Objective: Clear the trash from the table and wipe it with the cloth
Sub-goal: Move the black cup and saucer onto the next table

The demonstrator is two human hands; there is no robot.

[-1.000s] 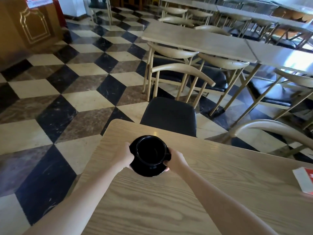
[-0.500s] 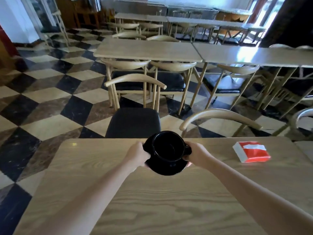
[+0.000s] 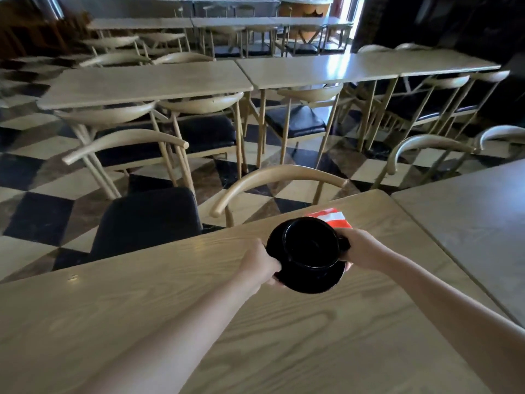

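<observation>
Both hands, left (image 3: 260,263) and right (image 3: 359,248), gripping opposite rims of glossy black saucer (image 3: 315,280) bearing black cup (image 3: 309,243), above pale wooden table (image 3: 142,308).

The cup (image 3: 309,242) hides most of the red-and-white pack (image 3: 331,216) at its 1 o'clock. Fingers (image 3: 277,281) of the left hand (image 3: 260,261) vanish under the saucer (image 3: 312,282). The far room is blurred.

Both bare forearms reach up from the lower edge of the frame toward its centre, converging. The left hand (image 3: 260,264) is curled shut, gripping just left of centre. The right hand (image 3: 359,248) is likewise closed, slightly higher, just right of centre.
</observation>
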